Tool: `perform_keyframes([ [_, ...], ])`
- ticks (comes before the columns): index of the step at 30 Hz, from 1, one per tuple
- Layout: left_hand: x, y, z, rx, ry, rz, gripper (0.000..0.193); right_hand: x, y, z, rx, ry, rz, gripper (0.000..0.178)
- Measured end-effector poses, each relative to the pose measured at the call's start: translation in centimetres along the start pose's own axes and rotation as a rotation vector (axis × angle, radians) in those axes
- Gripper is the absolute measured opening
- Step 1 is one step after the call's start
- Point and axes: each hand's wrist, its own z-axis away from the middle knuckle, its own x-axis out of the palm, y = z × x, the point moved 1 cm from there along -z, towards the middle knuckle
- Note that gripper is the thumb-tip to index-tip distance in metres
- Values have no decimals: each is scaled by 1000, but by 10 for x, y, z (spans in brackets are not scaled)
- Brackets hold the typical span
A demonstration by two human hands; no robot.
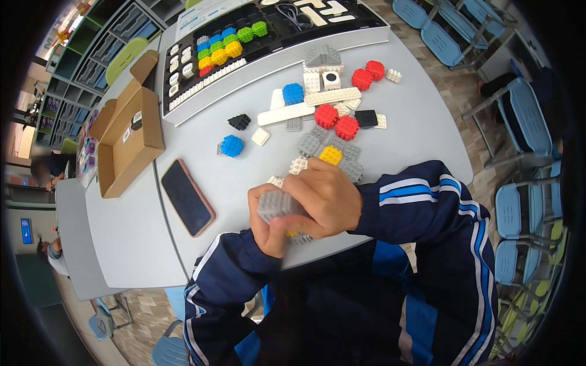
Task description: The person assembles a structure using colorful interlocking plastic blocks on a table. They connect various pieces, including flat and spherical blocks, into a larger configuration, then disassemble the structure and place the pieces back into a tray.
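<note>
At the table's near edge my two hands are together on a grey studded building block (pixel 274 206). My left hand (pixel 264 233) wraps round its left side and underside, slightly blurred. My right hand (pixel 329 196) presses on it from above and the right, fingers curled. White studded pieces (pixel 298 166) peek out beyond the fingers, and a bit of yellow shows below; how these join the grey block is hidden. Just past my right hand lies a flat grey assembly (pixel 310 144) with a yellow block (pixel 331 156) in it.
Loose red blocks (pixel 347 127), blue blocks (pixel 232 146), long white beams (pixel 285 114) and a black piece (pixel 239 122) lie farther off. A phone (pixel 188 198) and an open cardboard box (pixel 131 143) are at left. Behind stands a parts tray (pixel 274 56). Blue chairs (pixel 528 116) stand at right.
</note>
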Motion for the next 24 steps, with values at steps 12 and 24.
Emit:
perform_keyframes([
  [12,7,-2,0,16,9,-10,61,6,7,5,9,-39,-31,25],
  [24,7,19,-9,-138,-81,243,65,-13,21,0,138,-81,-296,20],
])
